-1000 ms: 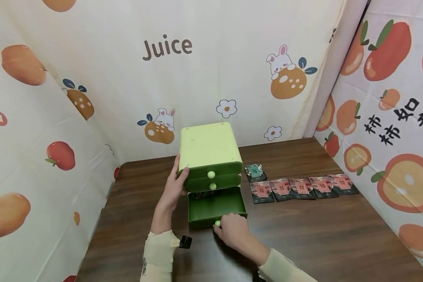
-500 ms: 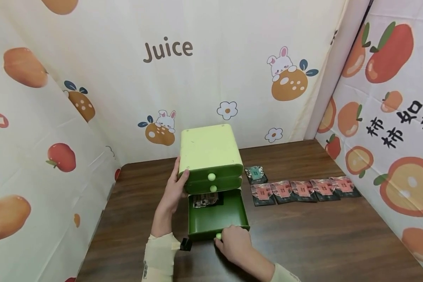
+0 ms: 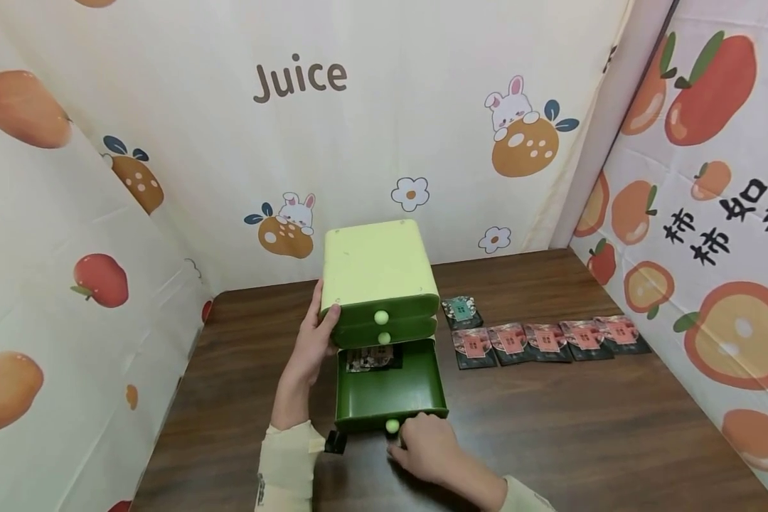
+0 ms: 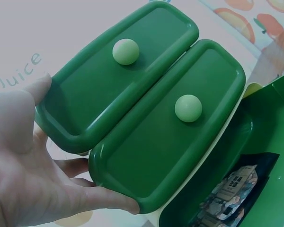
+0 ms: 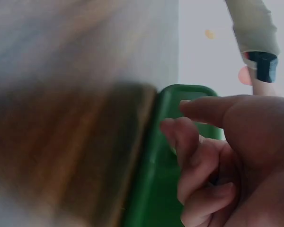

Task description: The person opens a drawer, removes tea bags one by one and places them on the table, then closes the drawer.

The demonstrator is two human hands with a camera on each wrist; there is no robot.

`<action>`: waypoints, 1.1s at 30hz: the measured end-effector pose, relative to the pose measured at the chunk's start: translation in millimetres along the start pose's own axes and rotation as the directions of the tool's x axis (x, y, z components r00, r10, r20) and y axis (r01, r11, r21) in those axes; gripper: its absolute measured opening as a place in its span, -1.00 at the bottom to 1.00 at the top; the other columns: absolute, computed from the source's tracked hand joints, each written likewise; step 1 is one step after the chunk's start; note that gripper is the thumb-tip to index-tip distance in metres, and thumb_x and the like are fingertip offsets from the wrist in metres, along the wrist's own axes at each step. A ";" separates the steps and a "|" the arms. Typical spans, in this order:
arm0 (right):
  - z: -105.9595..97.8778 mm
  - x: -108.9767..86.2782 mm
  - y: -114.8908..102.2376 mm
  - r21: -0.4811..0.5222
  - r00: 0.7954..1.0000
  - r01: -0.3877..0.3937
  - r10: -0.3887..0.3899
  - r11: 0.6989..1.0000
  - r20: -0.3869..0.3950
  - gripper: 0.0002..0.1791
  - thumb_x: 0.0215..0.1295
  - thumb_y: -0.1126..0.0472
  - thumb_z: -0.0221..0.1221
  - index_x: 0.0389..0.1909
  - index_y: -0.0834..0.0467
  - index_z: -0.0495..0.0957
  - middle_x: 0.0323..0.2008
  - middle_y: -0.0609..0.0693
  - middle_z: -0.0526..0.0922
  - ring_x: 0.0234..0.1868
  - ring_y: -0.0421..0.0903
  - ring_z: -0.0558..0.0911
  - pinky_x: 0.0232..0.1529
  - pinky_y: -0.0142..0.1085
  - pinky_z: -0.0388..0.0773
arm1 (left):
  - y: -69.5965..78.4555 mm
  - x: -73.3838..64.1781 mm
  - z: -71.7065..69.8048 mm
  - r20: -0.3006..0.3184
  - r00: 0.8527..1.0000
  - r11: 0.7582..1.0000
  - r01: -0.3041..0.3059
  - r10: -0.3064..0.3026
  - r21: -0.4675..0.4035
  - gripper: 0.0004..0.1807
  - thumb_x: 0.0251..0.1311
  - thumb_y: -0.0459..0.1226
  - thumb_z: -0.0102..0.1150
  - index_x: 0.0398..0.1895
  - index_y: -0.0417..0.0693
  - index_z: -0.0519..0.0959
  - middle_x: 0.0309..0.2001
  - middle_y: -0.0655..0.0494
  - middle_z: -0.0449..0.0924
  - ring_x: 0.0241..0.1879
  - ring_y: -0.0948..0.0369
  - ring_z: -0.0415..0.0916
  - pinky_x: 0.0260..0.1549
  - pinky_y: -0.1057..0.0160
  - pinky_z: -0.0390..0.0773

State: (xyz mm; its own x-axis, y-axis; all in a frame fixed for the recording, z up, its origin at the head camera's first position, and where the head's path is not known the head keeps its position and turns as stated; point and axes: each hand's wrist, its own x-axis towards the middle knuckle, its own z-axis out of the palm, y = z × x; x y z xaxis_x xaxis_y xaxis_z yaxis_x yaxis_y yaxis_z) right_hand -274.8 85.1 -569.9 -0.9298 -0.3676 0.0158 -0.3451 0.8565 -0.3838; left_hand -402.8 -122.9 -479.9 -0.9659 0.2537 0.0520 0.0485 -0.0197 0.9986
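Note:
A small drawer cabinet (image 3: pixel 377 263) with a pale yellow-green shell and dark green drawers stands on the table. My left hand (image 3: pixel 311 348) holds its left side, thumb at the front edge; in the left wrist view, fingers lie along the ends of the two upper drawers (image 4: pixel 118 75). The bottom drawer (image 3: pixel 390 391) is pulled out, with dark patterned packets (image 4: pixel 229 189) at its back left. Just right of the bottom drawer's round knob (image 3: pixel 392 426) is my right hand (image 3: pixel 427 448). Its thumb is apart from the loosely bent fingers, and nothing is between them.
Right of the cabinet, several red-and-black packets (image 3: pixel 547 343) lie in a row on the wooden table (image 3: pixel 550 441). One green-and-black packet (image 3: pixel 462 311) lies behind the row's left end. A fruit-print curtain (image 3: pixel 384 128) hangs behind the table.
The bottom drawer has come further out toward me, and the packets inside have come into view. My right hand has let go of its knob. The left hand stays on the cabinet.

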 end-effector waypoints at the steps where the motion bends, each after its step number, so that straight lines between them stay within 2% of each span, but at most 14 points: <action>1: -3.5 -0.3 -0.8 0.013 1.000 0.025 -0.025 1.000 -0.011 -0.36 0.26 -0.06 0.27 -0.90 -0.09 0.14 -0.87 -0.29 -0.05 -0.82 -0.31 0.07 -0.80 -0.42 -0.01 | 2.2 -1.2 0.0 0.002 1.000 1.000 0.003 -0.003 -0.004 -0.29 0.42 0.05 -0.05 0.48 0.72 -0.16 0.52 0.19 -0.28 0.04 -0.18 0.39 -0.16 -0.26 0.47; 5: -18.2 2.5 -3.3 0.068 0.985 0.140 -0.132 0.988 -0.106 -0.46 0.28 0.06 0.24 -0.84 -0.09 0.23 -0.86 -0.33 0.06 -0.80 -0.36 0.10 -0.75 -0.45 0.09 | 12.2 -9.4 1.0 0.009 1.000 1.000 0.022 -0.021 -0.007 -0.27 0.46 -0.03 -0.06 0.51 0.59 -0.20 0.52 0.13 -0.30 0.07 -0.19 0.36 -0.16 -0.25 0.48; 8: -29.4 12.1 -1.4 0.105 0.966 0.206 -0.185 0.973 -0.182 -0.66 0.27 0.15 0.22 -0.72 -0.04 0.48 -0.80 -0.35 0.27 -0.77 -0.40 0.20 -0.69 -0.45 0.22 | 17.8 -15.3 2.7 0.002 1.000 1.000 0.030 -0.030 0.004 -0.27 0.47 -0.05 -0.07 0.52 0.56 -0.21 0.52 0.10 -0.29 0.07 -0.19 0.35 -0.15 -0.24 0.48; 10: -37.6 23.2 2.7 0.094 0.960 0.221 -0.199 0.971 -0.198 -0.81 0.25 0.20 0.21 -0.57 0.00 0.60 -0.70 -0.32 0.43 -0.70 -0.39 0.31 -0.63 -0.45 0.31 | 18.2 -15.6 3.6 -0.003 1.000 1.000 0.022 -0.022 0.009 -0.27 0.46 -0.02 -0.06 0.51 0.59 -0.20 0.52 0.12 -0.29 0.07 -0.17 0.36 -0.14 -0.23 0.48; 12: -45.4 37.8 10.1 0.061 0.963 0.225 -0.212 0.973 -0.163 -0.89 0.25 0.23 0.19 -0.38 0.06 0.68 -0.53 -0.24 0.58 -0.58 -0.32 0.47 -0.53 -0.41 0.43 | 21.5 -15.7 5.1 -0.006 1.000 1.000 0.015 -0.015 0.015 -0.28 0.45 0.00 -0.07 0.51 0.59 -0.20 0.52 0.13 -0.28 0.06 -0.18 0.36 -0.14 -0.22 0.48; 15: -50.5 60.5 23.4 -0.021 0.965 0.255 -0.256 0.967 -0.052 -0.81 0.32 0.23 0.15 -0.14 0.11 0.69 -0.23 -0.10 0.67 -0.23 -0.15 0.62 -0.26 -0.25 0.55 | 24.1 -14.9 6.9 -0.003 1.000 1.000 0.007 -0.007 0.019 -0.28 0.46 0.00 -0.07 0.51 0.59 -0.21 0.52 0.14 -0.28 0.06 -0.19 0.37 -0.15 -0.20 0.49; 18: -46.9 79.6 34.8 -0.065 0.950 0.307 -0.302 0.950 0.075 -0.71 0.39 0.24 0.11 0.07 0.11 0.64 0.07 0.01 0.60 0.13 0.02 0.52 0.08 -0.08 0.45 | 24.7 -14.8 7.6 0.004 1.000 1.000 0.011 -0.012 0.023 -0.27 0.47 -0.03 -0.09 0.53 0.52 -0.23 0.53 0.09 -0.28 0.07 -0.22 0.36 -0.14 -0.21 0.48; 21: -37.9 95.7 42.9 -0.104 0.929 0.348 -0.327 0.932 0.175 -0.61 0.38 0.29 0.09 0.19 0.06 0.56 0.24 0.03 0.48 0.29 0.05 0.39 0.20 -0.01 0.33 | 22.2 -13.8 6.6 0.009 1.000 1.000 0.017 -0.017 0.019 -0.27 0.47 -0.03 -0.09 0.54 0.49 -0.23 0.53 0.07 -0.27 0.09 -0.23 0.34 -0.12 -0.24 0.46; 24: -29.0 108.6 50.7 -0.189 0.917 0.376 -0.335 0.907 0.214 -0.43 0.28 0.37 0.13 0.31 -0.03 0.46 0.33 0.00 0.37 0.27 0.00 0.39 0.15 -0.07 0.38 | 21.4 -13.1 6.7 0.019 1.000 1.000 0.011 -0.011 0.014 -0.26 0.47 -0.04 -0.09 0.55 0.46 -0.22 0.53 0.04 -0.27 0.11 -0.26 0.33 -0.12 -0.25 0.45; 27: -24.1 117.3 57.0 -0.283 0.919 0.387 -0.341 0.878 0.199 -0.25 0.14 0.44 0.22 0.37 -0.09 0.39 0.35 -0.01 0.31 0.14 -0.06 0.46 0.00 -0.16 0.46 | 21.6 -12.6 7.3 0.028 1.000 1.000 -0.001 0.001 0.007 -0.26 0.47 -0.03 -0.08 0.55 0.46 -0.22 0.53 0.03 -0.26 0.10 -0.28 0.33 -0.15 -0.23 0.48; 30: -23.3 120.6 59.7 -0.352 0.921 0.388 -0.344 0.852 0.182 -0.19 0.07 0.44 0.30 0.36 -0.14 0.38 0.33 -0.01 0.32 0.06 -0.07 0.48 -0.11 -0.20 0.49 | 20.6 -11.6 6.4 0.032 0.999 1.000 -0.011 0.011 0.001 -0.26 0.47 -0.03 -0.07 0.55 0.45 -0.22 0.52 0.04 -0.25 0.10 -0.27 0.34 -0.18 -0.20 0.51; 33: -24.0 120.4 59.3 -0.441 0.919 0.394 -0.348 0.806 0.184 -0.19 0.06 0.34 0.37 0.35 -0.19 0.39 0.31 0.02 0.30 0.09 -0.05 0.46 -0.09 -0.17 0.50 | 16.5 -9.3 3.5 0.025 1.000 1.000 -0.006 0.006 -0.011 -0.26 0.46 -0.04 -0.07 0.53 0.51 -0.21 0.52 0.09 -0.25 0.08 -0.25 0.36 -0.19 -0.21 0.51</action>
State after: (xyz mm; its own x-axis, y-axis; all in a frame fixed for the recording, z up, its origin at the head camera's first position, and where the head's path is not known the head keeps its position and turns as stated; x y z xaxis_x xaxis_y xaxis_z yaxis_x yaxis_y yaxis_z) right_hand -410.3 100.3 -568.6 -0.7109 -0.7030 -0.0216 -0.7010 0.7056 0.1039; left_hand -392.1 -122.2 -463.9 -0.9590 0.2774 0.0580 0.0512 -0.0319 0.9982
